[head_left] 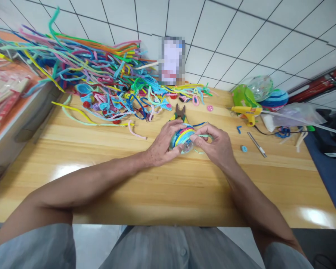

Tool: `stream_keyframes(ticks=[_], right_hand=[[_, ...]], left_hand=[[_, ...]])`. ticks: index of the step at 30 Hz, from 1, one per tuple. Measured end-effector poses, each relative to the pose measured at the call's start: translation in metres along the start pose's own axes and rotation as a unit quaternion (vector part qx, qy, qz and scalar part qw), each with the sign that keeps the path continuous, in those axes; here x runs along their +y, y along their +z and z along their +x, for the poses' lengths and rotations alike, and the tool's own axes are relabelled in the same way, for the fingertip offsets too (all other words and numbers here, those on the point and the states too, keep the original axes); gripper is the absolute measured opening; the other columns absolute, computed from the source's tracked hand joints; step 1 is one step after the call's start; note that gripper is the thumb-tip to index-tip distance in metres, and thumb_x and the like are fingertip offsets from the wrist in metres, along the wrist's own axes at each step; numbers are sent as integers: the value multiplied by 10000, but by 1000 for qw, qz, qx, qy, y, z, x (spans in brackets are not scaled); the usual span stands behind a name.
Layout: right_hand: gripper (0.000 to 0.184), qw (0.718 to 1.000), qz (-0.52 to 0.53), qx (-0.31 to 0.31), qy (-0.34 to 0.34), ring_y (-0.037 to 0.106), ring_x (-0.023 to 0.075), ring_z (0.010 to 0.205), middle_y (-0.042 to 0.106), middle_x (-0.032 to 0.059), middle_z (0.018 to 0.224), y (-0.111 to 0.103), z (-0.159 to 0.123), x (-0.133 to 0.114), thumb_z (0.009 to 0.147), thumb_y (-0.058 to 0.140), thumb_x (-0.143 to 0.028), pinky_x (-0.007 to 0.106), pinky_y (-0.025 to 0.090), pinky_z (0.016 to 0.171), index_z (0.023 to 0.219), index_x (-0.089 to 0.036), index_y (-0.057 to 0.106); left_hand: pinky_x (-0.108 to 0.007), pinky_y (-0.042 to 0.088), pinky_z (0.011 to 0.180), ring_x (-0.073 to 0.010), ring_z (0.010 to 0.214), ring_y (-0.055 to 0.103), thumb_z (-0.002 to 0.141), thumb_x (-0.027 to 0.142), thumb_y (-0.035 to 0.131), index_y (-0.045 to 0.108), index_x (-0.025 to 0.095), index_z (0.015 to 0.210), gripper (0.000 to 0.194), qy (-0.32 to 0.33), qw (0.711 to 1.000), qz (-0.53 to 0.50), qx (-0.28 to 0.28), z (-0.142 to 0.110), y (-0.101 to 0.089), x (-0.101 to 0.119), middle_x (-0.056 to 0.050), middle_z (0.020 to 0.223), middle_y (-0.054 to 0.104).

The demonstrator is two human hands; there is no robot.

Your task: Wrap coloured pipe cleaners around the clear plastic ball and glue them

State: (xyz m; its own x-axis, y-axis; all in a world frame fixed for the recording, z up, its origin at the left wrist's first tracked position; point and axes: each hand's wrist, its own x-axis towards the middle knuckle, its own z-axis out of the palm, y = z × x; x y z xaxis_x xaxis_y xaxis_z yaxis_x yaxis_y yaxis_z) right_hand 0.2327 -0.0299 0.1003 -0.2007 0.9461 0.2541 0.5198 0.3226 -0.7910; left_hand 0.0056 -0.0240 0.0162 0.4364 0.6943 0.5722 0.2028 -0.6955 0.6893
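left hand (161, 145) is gripping the wrapped ball (182, 139) at counter (168, 194) centre | right hand (215, 146) is pinching a green pipe cleaner (205, 136) onto it | risk: the stem is maybe springing loose if the pinch is weakening | pliers (180, 112) at 12 o'clock

Pliers (180, 112) lie between pipe-cleaner pile (100, 82) and glue gun (248, 112).

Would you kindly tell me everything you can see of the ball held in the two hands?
The ball is small and round, wrapped in bands of fuzzy pipe cleaner: blue, pink and yellow. Its lower part shows bare and clear, like plastic. It is held just above the table, near the pliers. The left hand cups its left side; the right hand pinches a light green strand against it.
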Motion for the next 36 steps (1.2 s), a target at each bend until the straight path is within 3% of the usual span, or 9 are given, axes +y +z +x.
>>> stream_keyframes(ticks=[8, 17, 26, 30, 36], right_hand=[[200, 999, -21, 41, -20, 577, 156, 630, 680, -30, 673, 0, -6, -16, 861, 763, -320, 318, 486, 666, 696, -253, 671], [218, 994, 46, 22, 93, 485, 126, 518, 627, -31, 586, 11, 2, -6, 780, 750, -400, 270, 383, 508, 669, -234, 662], [214, 994, 50, 17, 99, 531, 136, 568, 643, -22, 607, 12, 5, -4, 760, 743, -406, 272, 409, 555, 664, -235, 660], [208, 994, 37, 21, 97, 537, 146, 577, 635, -23, 606, 11, 5, -2, 762, 732, -407, 285, 421, 570, 665, -238, 661], [190, 995, 36, 10, 94, 574, 166, 624, 679, -18, 654, 8, 6, 1, 772, 762, -398, 308, 464, 622, 699, -243, 681]], left_hand=[[-606, 430, 1317, -343, 1583, 475, 1134, 490, 545, 441, 262, 1616, 543, 3, 1000, -11, 7, 2, -1, 0, -171, 1586, 579], [-635, 432, 1315, -356, 1596, 451, 1136, 514, 526, 398, 268, 1638, 573, 18, 1000, 11, -4, 0, 1, -1, -197, 1629, 514], [-632, 437, 1323, -341, 1602, 446, 1161, 552, 420, 417, 268, 1637, 554, 16, 1000, -18, -8, 2, -2, 0, -189, 1613, 527], [-658, 449, 1305, -389, 1581, 458, 1075, 533, 615, 399, 261, 1644, 666, 35, 999, -16, 5, 1, 2, -4, -204, 1596, 525], [-677, 449, 1304, -384, 1597, 441, 1048, 415, 652, 375, 290, 1653, 677, 48, 999, -2, 2, 3, 2, -6, -190, 1612, 506]])
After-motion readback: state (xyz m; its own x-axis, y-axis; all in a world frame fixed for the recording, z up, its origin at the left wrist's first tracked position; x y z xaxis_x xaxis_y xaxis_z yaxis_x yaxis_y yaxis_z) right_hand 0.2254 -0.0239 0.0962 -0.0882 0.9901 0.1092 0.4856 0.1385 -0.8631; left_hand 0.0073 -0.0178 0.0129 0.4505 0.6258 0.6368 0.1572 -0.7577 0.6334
